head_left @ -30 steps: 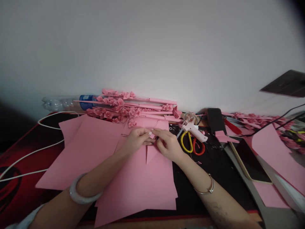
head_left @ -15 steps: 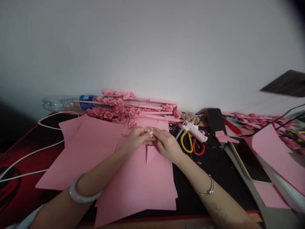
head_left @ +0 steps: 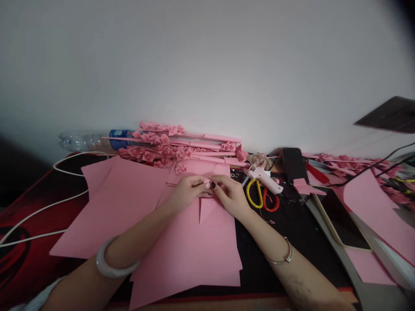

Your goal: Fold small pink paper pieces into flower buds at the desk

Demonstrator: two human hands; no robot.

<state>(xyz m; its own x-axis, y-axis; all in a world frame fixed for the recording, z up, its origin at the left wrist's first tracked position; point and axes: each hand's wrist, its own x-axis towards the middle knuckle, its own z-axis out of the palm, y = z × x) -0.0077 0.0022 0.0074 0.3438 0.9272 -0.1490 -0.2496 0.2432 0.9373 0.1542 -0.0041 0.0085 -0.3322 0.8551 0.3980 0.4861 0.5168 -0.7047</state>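
**Small pink paper piece (head_left: 206, 183) held from both sides**

The piece sits between the hands, above the middle of the pink paper stack (head_left: 191, 255). The left hand (head_left: 186, 192) has its fingers closed on it from one side, thumb on top; the right hand (head_left: 231, 194) pinches it from the other with thumb and fingertips. Most of its folds are hidden.

So little paper shows that a slip seems the likeliest trouble, should one pinch loosen. Pulling the two sides unevenly could crease it askew or tear it. A folded pink piece (head_left: 208, 208) lies just on the near side of the fingers, where a dropping wrist might crush or push it. The stack's overlapping sheets could slide if an arm drags across them.

Compared with half a second ago, the right hand is turned: its dark thumbnail now shows at the paper, where its fingers covered it before. The surroundings look unchanged.

Beyond the hands, paper flower stems (head_left: 175, 151) lie along the wall. The scissors (head_left: 260, 196) and a glue gun (head_left: 267, 180) are near the right hand, and a phone (head_left: 343, 218) is farther right on the bench (head_left: 233, 301).
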